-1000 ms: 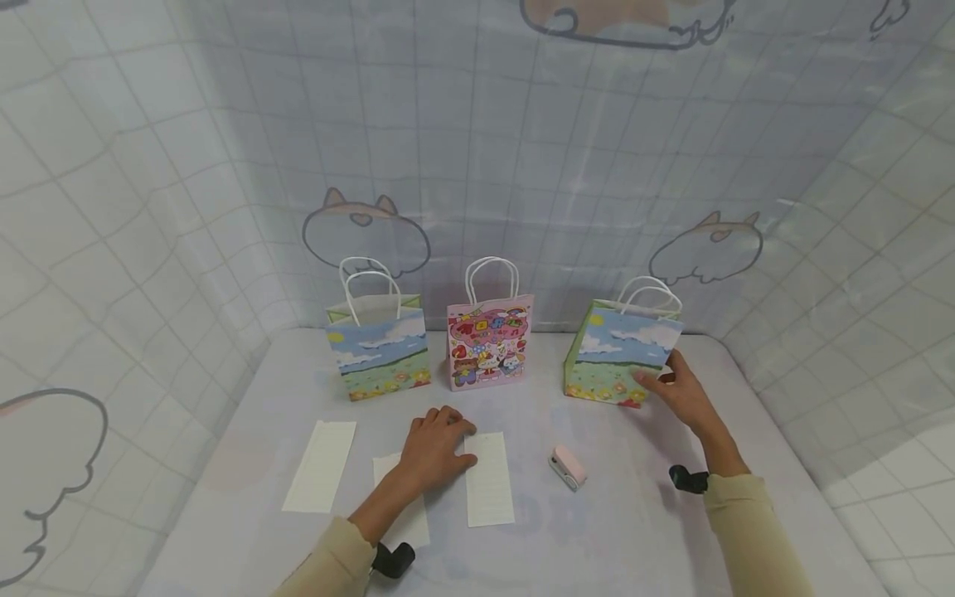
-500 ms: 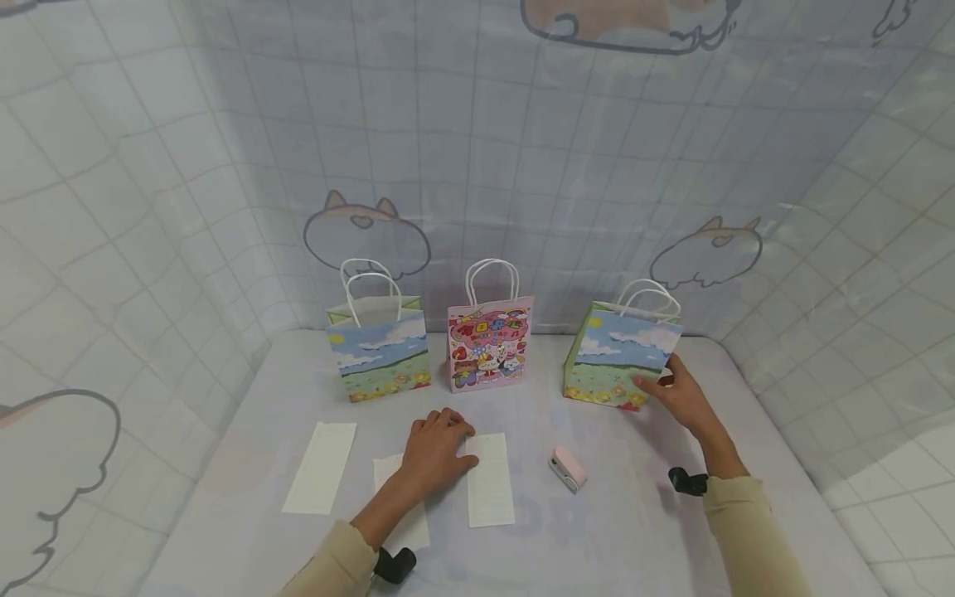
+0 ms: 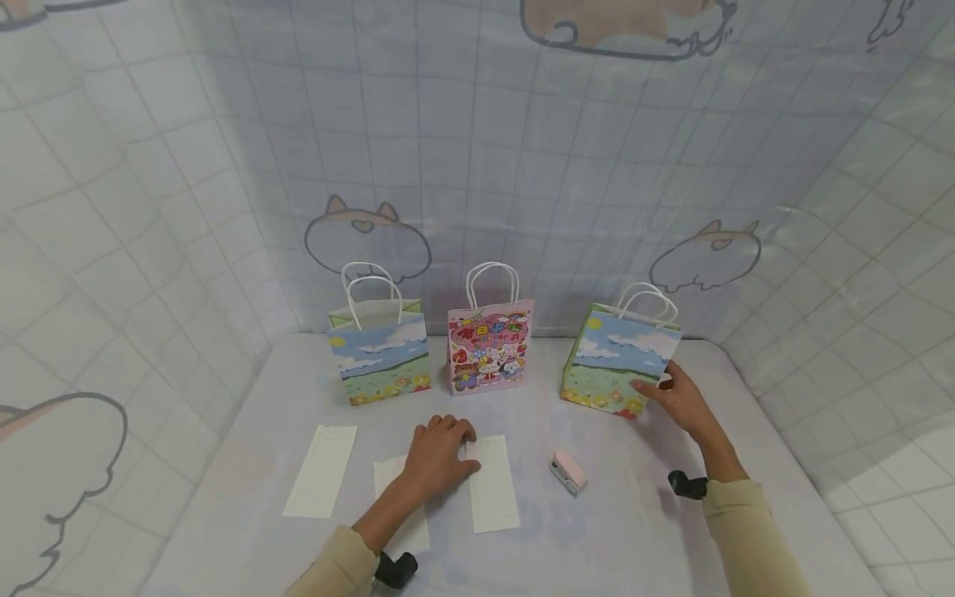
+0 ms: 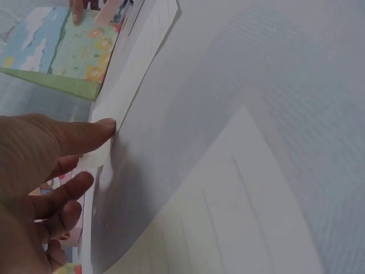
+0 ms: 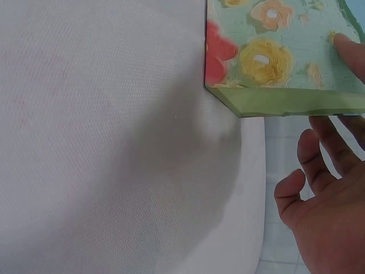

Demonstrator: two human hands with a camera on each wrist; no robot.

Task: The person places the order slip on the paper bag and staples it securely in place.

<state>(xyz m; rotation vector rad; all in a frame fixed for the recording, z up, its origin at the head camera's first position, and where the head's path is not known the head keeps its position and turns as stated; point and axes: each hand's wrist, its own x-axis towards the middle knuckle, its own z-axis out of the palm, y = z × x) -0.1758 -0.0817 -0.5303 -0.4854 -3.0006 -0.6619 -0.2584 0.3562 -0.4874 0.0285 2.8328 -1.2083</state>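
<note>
The landscape-print bag (image 3: 619,361) stands at the table's right, the right hand (image 3: 679,402) gripping its side, thumb in front, fingers behind; its base has just shifted slightly toward the person, so its placing seems unsettled. The left hand (image 3: 434,458), fingers loosely bent and apart, appears to touch the rightmost paper strip (image 3: 493,489), whose near end has swung slightly right, suggesting adjustment. Beyond it lies a small pink stapler-like tool (image 3: 569,473).
</note>
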